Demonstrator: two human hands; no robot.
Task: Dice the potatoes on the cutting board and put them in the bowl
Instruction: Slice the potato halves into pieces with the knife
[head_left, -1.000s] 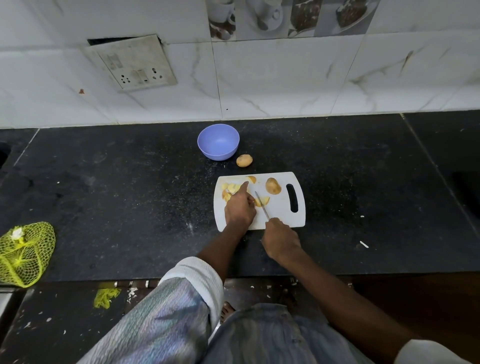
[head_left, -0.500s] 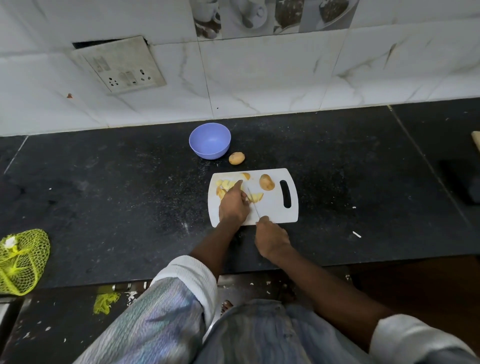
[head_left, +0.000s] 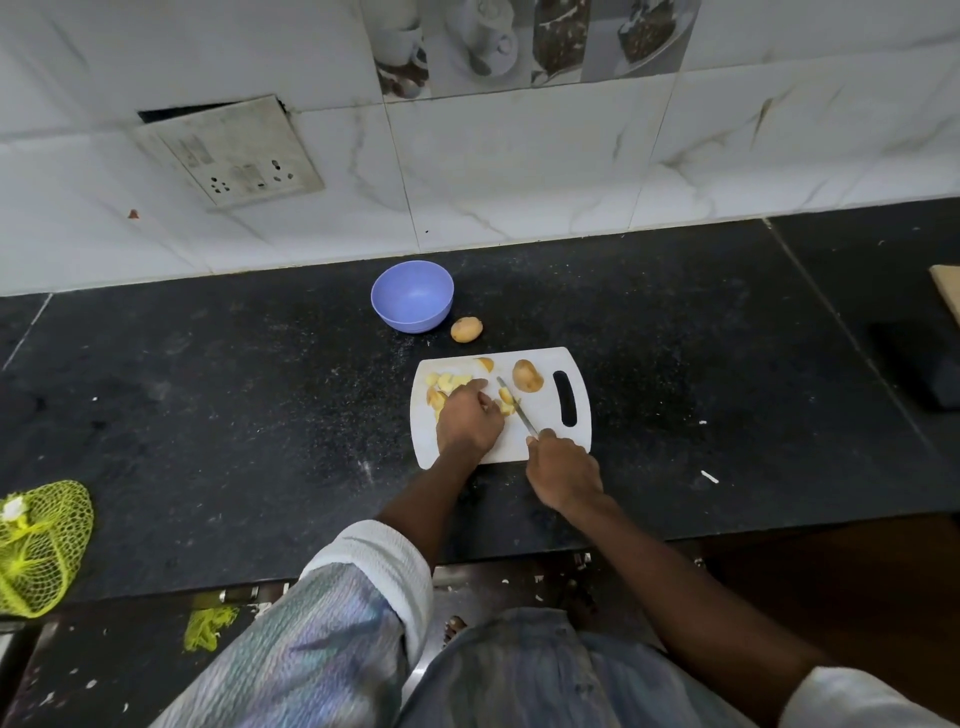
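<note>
Black speckled counter (head_left: 260, 415) under white marble-look tiles, one socket plate (head_left: 234, 150) on the wall at left. One white board (head_left: 550, 415) near the middle, handle slot to the right. On the board: one unpeeled potato half (head_left: 528, 375) at the far right, one small wedge (head_left: 485, 364) at the far edge, one heap of pale cut pieces (head_left: 447, 383) at the far left, too jumbled to count. One whole potato (head_left: 466, 329) off the board, just beside one empty purple bowl (head_left: 412, 296). Two hands over the board. Left hand (head_left: 467, 418) knuckles up, fingers curled down onto a potato piece (head_left: 506, 400) beside the blade. Right hand (head_left: 563, 473) at the near edge, grip closed round the handle of one knife (head_left: 514, 405), blade angled away across that piece. One yellow net bag (head_left: 39, 545) at the counter's left edge. One tan edge (head_left: 948, 291) at far right, unclear what.
</note>
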